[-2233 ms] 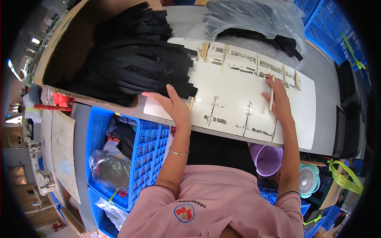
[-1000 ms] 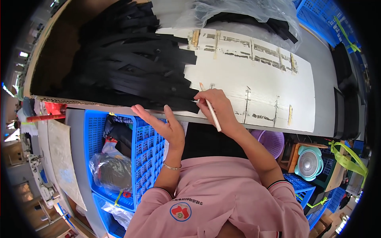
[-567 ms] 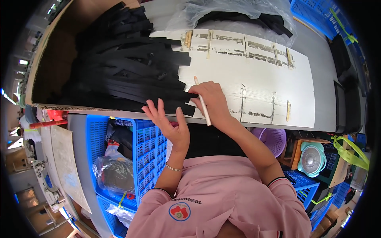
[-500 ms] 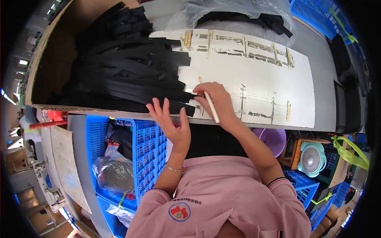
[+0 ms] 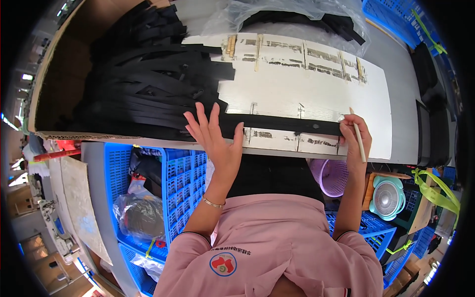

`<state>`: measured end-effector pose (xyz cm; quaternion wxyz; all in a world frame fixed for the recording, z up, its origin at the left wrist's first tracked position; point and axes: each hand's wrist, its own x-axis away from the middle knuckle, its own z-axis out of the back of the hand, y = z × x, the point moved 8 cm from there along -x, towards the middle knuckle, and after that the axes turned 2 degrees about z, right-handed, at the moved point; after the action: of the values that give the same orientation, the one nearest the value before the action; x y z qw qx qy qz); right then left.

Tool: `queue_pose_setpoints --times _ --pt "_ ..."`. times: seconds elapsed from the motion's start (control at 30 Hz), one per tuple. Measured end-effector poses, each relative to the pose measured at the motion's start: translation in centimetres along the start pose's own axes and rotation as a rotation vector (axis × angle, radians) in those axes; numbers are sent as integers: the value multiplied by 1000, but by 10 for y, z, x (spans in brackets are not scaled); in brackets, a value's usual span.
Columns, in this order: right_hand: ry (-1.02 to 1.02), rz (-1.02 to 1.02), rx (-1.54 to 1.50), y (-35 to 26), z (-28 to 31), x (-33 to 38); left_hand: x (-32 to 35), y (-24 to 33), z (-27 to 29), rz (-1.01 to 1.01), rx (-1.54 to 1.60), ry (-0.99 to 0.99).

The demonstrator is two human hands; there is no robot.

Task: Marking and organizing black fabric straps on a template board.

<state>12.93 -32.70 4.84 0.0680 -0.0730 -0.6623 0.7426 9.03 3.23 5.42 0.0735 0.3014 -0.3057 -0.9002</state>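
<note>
A black zipper (image 5: 279,123) lies stretched to the right from a pile of black zippers (image 5: 148,106) across a white board (image 5: 287,91) with dark marks and tape strips. My right hand (image 5: 357,141) pinches its right end near the board's right side. A white pencil (image 5: 359,141) is also held in that hand, its tip pointing away from me. My left hand (image 5: 220,146) is open, fingers spread, over the near edge of the pile beside the stretched zipper. Whether the left fingers press on it, I cannot tell.
A cardboard box (image 5: 64,64) on its side holds the pile at the left. Clear plastic (image 5: 222,22) with black strips lies at the back. Below the table are a blue basket (image 5: 185,198), a purple basket (image 5: 336,180) and a teal fan (image 5: 388,198).
My right hand has moved right, drawing one zipper out of the pile across the board, pencil still in hand. My left hand has shifted slightly right, and the pile has moved a little left.
</note>
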Motion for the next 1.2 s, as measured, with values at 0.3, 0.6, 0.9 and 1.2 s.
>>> queue_pose_setpoints --times 0.3,0.6,0.9,1.2 --pt "176 36 -18 15 69 4 -30 -25 6 -58 -107 -27" --pt "161 -6 -97 31 114 -2 -30 -14 4 -130 -129 -49" --pt "182 -64 -80 21 101 -1 -30 -22 4 -144 -95 -65" --pt "120 -6 -50 15 91 -4 -18 -10 10 -321 28 -61"
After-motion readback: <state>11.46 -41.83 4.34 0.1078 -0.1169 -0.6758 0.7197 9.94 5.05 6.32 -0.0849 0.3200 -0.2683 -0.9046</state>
